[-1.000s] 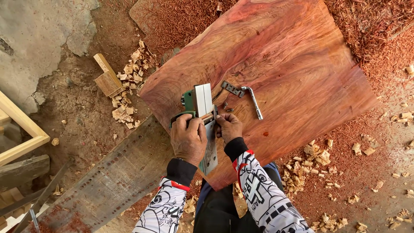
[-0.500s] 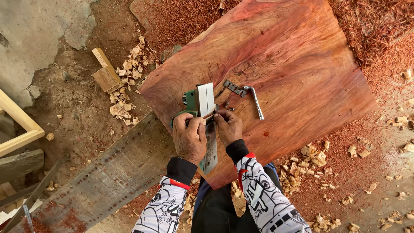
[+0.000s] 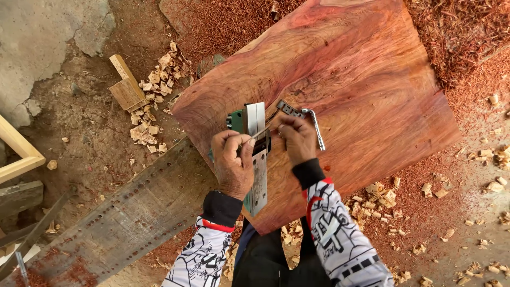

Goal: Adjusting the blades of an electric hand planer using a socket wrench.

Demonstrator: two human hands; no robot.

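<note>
An electric planer (image 3: 255,118) with a green body lies upside down on a broad reddish wood slab (image 3: 366,79), its grey metal sole facing up. My left hand (image 3: 234,162) grips the planer's middle from the left. My right hand (image 3: 297,139) comes in from the right, and its fingertips pinch a small metal strip (image 3: 260,136) at the gap across the sole. An L-shaped metal wrench (image 3: 317,127) rests on the slab just beyond my right hand. What my fingers do in the gap is hidden.
A long grey perforated metal plank (image 3: 133,212) runs along the ground at lower left. A wood block (image 3: 126,87) and pale chips lie on the dirt at left, and a pale wooden frame (image 3: 18,151) sits at the far left. Red sawdust (image 3: 462,37) covers the ground at upper right.
Both hands stay at the middle of the planer, with only small finger movements. The view has shifted slightly.
</note>
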